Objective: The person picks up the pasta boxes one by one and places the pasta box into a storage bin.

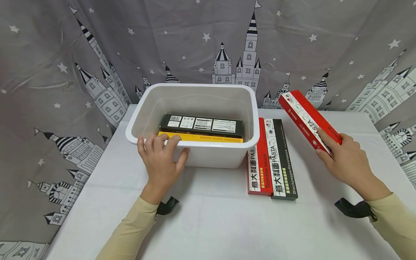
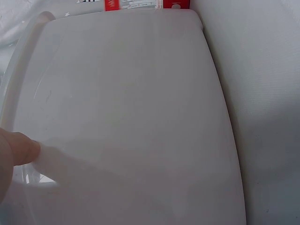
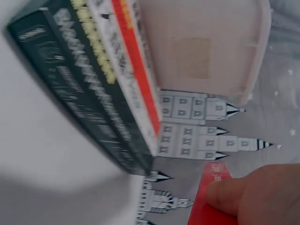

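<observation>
A white plastic bin stands at the middle of the table. My left hand grips its front rim, fingers curled over the edge and the thumb against the outer wall. Inside the bin lie a black box with white label panels and a yellow box lettered "Chicken curry sauce". Off to the right, my right hand holds a red pasta box by its near end, raised and tilted above the table. Its far end points up toward the curtain.
Right of the bin, a red tomato sauce pasta box and a black pepper pasta box lie side by side on the white table. A grey curtain printed with castles and stars hangs behind.
</observation>
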`<action>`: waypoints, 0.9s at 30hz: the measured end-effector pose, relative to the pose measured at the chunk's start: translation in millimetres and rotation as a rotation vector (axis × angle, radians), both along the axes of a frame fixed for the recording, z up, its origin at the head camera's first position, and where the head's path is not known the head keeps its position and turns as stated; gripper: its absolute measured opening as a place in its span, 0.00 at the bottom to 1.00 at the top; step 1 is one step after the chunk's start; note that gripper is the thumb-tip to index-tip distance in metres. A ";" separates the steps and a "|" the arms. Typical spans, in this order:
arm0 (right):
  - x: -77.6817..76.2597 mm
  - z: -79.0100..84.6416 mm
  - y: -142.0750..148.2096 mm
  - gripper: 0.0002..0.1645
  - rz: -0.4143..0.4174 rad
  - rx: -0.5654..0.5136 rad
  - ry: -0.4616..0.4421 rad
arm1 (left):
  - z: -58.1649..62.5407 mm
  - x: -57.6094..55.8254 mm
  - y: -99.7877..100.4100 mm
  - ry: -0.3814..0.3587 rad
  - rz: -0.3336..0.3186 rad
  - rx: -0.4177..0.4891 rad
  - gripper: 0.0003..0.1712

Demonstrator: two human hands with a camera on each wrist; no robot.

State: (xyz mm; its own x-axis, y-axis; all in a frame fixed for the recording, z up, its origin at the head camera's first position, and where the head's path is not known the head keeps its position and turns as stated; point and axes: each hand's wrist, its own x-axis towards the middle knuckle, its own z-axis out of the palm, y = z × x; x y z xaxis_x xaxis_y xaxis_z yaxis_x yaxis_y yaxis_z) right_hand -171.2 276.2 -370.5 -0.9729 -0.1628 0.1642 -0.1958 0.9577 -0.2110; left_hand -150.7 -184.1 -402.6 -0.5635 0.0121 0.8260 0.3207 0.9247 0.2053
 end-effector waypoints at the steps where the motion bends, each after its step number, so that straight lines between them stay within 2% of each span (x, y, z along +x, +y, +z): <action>1: -1.8 4.9 -0.7 0.44 0.007 0.003 -0.005 | -0.1 0.0 0.0 0.000 0.000 0.000 0.16; 13: -22.5 56.7 -18.8 0.44 0.125 0.009 0.016 | -0.2 0.0 -0.2 -0.005 -0.007 0.007 0.16; 21: -33.1 86.3 -42.6 0.43 0.185 0.032 0.010 | -0.9 -0.2 -0.6 -0.002 -0.006 0.010 0.16; 27: -42.3 108.0 -62.5 0.43 0.272 0.056 0.018 | -0.6 -0.7 -0.3 0.002 -0.009 0.012 0.16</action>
State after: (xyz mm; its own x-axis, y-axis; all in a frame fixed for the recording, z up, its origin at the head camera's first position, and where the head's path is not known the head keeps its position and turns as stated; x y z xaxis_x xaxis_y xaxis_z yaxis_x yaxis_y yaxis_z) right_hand -213.5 213.7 -262.5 -0.8893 -0.4269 0.1643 -0.4505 0.8795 -0.1534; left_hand -151.4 -184.4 -403.2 -0.5615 0.0072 0.8275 0.3293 0.9193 0.2154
